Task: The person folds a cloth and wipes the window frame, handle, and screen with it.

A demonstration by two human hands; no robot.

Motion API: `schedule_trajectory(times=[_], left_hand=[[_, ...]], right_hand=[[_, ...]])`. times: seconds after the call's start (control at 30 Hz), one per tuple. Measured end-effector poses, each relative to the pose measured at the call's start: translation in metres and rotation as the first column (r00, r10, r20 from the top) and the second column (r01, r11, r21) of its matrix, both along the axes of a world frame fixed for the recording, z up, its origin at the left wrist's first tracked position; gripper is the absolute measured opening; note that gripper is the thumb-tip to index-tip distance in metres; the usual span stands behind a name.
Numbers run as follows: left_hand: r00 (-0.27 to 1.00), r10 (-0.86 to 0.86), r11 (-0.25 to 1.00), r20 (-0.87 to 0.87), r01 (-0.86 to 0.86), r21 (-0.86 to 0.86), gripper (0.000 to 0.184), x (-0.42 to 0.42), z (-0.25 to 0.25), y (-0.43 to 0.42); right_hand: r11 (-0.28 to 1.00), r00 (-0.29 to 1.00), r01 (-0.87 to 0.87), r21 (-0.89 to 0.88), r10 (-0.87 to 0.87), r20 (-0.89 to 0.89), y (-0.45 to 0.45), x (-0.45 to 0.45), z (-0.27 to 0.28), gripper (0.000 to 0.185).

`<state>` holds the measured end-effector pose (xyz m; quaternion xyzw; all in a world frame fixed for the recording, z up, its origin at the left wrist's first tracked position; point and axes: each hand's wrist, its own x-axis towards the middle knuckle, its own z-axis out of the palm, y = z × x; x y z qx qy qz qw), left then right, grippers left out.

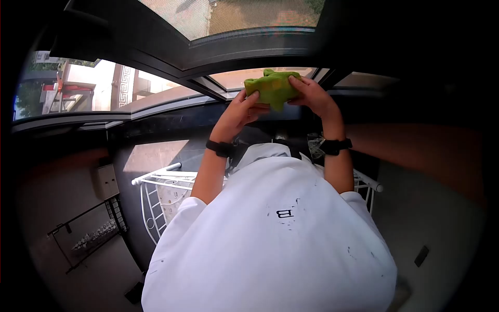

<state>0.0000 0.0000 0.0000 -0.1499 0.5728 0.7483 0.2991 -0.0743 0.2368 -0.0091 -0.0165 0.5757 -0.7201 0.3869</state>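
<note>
A folded green cloth point(274, 89) is stretched between my two hands, raised in front of the window frame. My left hand point(240, 113) pinches its left end, thumb on the near face. At the other end my right hand point(315, 98) grips the cloth, its thumb near the top edge and the fingers partly hidden behind it. The cloth's lower edge sags to a point between the hands. Dark bands circle both wrists.
A dark-framed window point(156, 109) runs across the front, with a mesh screen point(260, 14) above. Below my arms stands a white metal rack point(150, 195) with a patterned cloth on it. A black wall rack point(88, 236) is at the left.
</note>
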Motion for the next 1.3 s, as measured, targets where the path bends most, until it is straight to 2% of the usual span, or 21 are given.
schedule_trajectory(times=[0.07,0.1,0.17,0.27,0.3,0.37,0.47,0.57,0.63,0.77,0.8,0.87,0.9,0.97,1.0,1.03,1.1,1.17,1.23,1.27,1.3], left_hand=[[0.977,0.212,0.950,-0.017,-0.202,0.240,0.043,-0.002,-0.006,0.012],[0.975,0.217,0.944,0.041,-0.220,0.244,0.043,0.015,-0.014,0.013],[0.939,0.344,0.868,0.016,-0.324,0.376,0.041,0.006,-0.029,0.012],[0.897,0.438,0.847,-0.056,-0.390,0.362,0.037,-0.003,-0.019,0.000],[0.898,0.438,0.846,-0.052,-0.392,0.363,0.037,-0.002,-0.016,0.002],[0.862,0.497,0.813,-0.097,-0.424,0.398,0.036,-0.003,-0.010,0.006],[0.840,0.534,0.768,-0.094,-0.435,0.471,0.035,-0.017,-0.019,0.008],[0.850,0.524,0.744,-0.060,-0.422,0.518,0.041,-0.039,-0.044,0.008],[0.863,0.500,0.750,-0.072,-0.389,0.535,0.043,-0.054,-0.038,0.020],[0.917,0.388,0.810,-0.092,-0.292,0.509,0.044,-0.070,-0.032,0.036],[0.955,0.257,0.902,-0.149,-0.182,0.392,0.046,-0.074,-0.019,0.037],[0.966,-0.041,0.994,-0.257,0.066,0.091,0.045,-0.082,-0.010,0.033],[0.967,-0.039,0.994,-0.253,0.065,0.093,0.045,-0.083,-0.010,0.033],[0.890,-0.341,0.931,-0.303,0.275,-0.240,0.041,-0.094,-0.008,0.033],[0.862,-0.366,0.928,-0.350,0.309,-0.209,0.041,-0.105,-0.028,0.032],[0.862,-0.366,0.927,-0.350,0.305,-0.218,0.041,-0.107,-0.030,0.030],[0.887,-0.383,0.923,-0.259,0.356,-0.146,0.043,-0.112,-0.026,0.028],[0.890,-0.332,0.943,-0.313,0.322,-0.084,0.044,-0.104,-0.020,0.031],[0.953,-0.202,0.978,-0.224,0.186,-0.090,0.045,-0.098,-0.010,0.040],[0.969,-0.089,0.996,-0.229,0.081,-0.040,0.047,-0.094,-0.005,0.046],[0.971,-0.080,0.997,-0.227,0.074,-0.036,0.047,-0.095,-0.008,0.050]], right_hand=[[0.999,0.999,0.039,0.006,-0.039,-0.019,0.004,-0.005,0.002,0.051],[0.999,0.999,0.033,0.025,-0.034,0.036,0.002,0.012,-0.003,0.051],[0.987,0.987,0.160,-0.029,-0.159,0.030,-0.005,0.005,-0.005,0.047],[0.957,0.977,0.212,-0.198,-0.210,0.031,-0.027,-0.003,-0.012,0.045],[0.958,0.977,0.213,-0.195,-0.210,0.034,-0.029,-0.002,-0.013,0.045],[0.896,0.961,0.267,-0.355,-0.276,0.028,-0.033,-0.001,-0.015,0.036],[0.842,0.912,0.382,-0.381,-0.410,0.007,-0.040,-0.007,-0.029,0.033],[0.785,0.863,0.464,-0.411,-0.505,0.010,-0.043,-0.007,-0.030,0.032],[0.761,0.847,0.484,-0.431,-0.532,0.012,-0.039,-0.007,-0.025,0.038],[0.806,0.848,0.443,-0.392,-0.519,-0.108,-0.020,-0.004,-0.021,0.037],[0.798,0.797,0.507,-0.325,-0.578,-0.176,-0.014,-0.010,-0.030,0.035],[0.744,0.692,0.640,-0.194,-0.667,-0.277,0.000,-0.019,-0.043,0.032],[0.745,0.694,0.639,-0.190,-0.665,-0.275,0.003,-0.019,-0.044,0.032],[0.724,0.617,0.665,-0.185,-0.671,-0.411,0.008,-0.024,-0.045,0.034],[0.774,0.656,0.611,-0.167,-0.613,-0.440,0.013,-0.030,-0.043,0.036],[0.774,0.657,0.608,-0.175,-0.615,-0.436,0.015,-0.034,-0.044,0.036],[0.809,0.698,0.582,-0.077,-0.546,-0.464,0.020,-0.041,-0.045,0.037],[0.828,0.730,0.559,-0.049,-0.519,-0.445,0.022,-0.045,-0.048,0.038],[0.818,0.761,0.563,-0.123,-0.570,-0.309,0.023,-0.047,-0.044,0.037],[0.819,0.763,0.561,-0.119,-0.567,-0.312,0.023,-0.048,-0.042,0.037],[0.826,0.755,0.555,-0.095,-0.548,-0.361,0.021,-0.049,-0.040,0.037]])
